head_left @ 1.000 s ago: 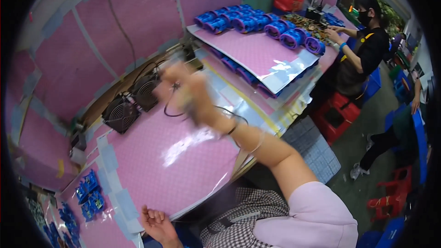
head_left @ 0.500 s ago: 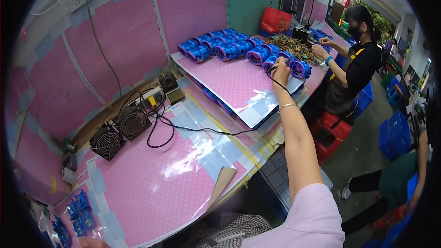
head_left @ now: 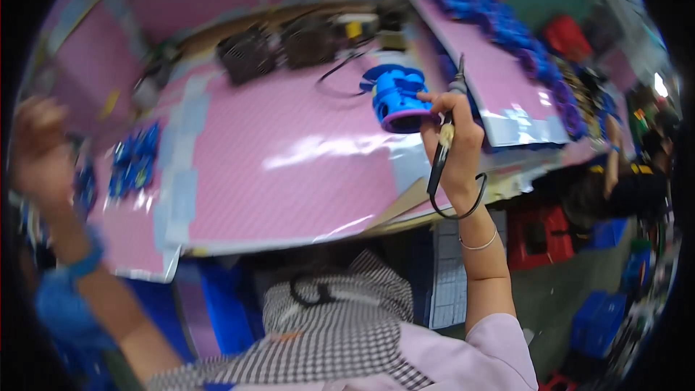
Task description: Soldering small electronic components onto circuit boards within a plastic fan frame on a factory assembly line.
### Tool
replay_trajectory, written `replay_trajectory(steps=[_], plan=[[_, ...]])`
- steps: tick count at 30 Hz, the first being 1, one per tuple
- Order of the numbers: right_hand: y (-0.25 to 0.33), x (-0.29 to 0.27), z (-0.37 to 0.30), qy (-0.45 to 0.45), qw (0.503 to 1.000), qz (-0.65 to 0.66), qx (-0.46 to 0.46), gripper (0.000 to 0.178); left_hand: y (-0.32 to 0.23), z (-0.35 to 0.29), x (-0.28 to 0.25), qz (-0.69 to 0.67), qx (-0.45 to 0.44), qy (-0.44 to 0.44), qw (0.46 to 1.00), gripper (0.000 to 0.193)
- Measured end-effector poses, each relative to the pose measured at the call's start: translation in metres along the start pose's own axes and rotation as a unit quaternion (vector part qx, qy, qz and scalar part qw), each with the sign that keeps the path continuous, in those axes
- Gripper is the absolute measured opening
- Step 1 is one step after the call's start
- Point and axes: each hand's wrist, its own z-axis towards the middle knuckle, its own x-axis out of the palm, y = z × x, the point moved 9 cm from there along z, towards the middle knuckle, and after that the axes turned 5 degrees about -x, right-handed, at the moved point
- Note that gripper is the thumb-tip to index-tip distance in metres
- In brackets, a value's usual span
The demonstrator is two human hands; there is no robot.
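In my right hand are a soldering iron and a rounded blue plastic housing with a purple rim. The housing is pinched at the fingertips above the pink table. The iron lies across the palm, its thin tip up past the fingers and its black cord looping by my wrist. My left hand is raised at the far left, close to small blue parts; motion smears its fingers. Rows of similar blue housings stand on the raised pink board at the right.
Two dark fans stand along the back of the pink table, beside a power strip with a yellow plug. At the right, a co-worker sits by a red stool. Blue crates are on the floor.
The view has swung. My right hand has come back from the raised board to above the near table, bringing one blue housing along with the iron. My left hand has risen into view.
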Motion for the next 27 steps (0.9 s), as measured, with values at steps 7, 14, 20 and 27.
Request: replay_trajectory(steps=[7, 14, 20, 27], plan=[[0.081, 0.124, -0.034, 0.229, 0.968, 0.099, -0.011, 0.024, 0.132, -0.180, -0.068, 0.276, -0.225, 0.192, 0.914, 0.019], [0.089, 0.147, -0.011, 0.218, 0.971, 0.090, -0.048, 0.018, 0.139, -0.209, -0.020, 0.351, -0.142, 0.241, 0.893, 0.034], [0.061, 0.147, 0.000, 0.169, 0.979, 0.113, -0.008, 0.027, 0.163, -0.233, -0.008, 0.361, -0.185, 0.284, 0.869, 0.035], [0.045, 0.179, -0.057, 0.283, 0.943, 0.167, -0.044, 0.021, 0.122, -0.222, -0.064, 0.405, -0.144, 0.238, 0.871, 0.026]])
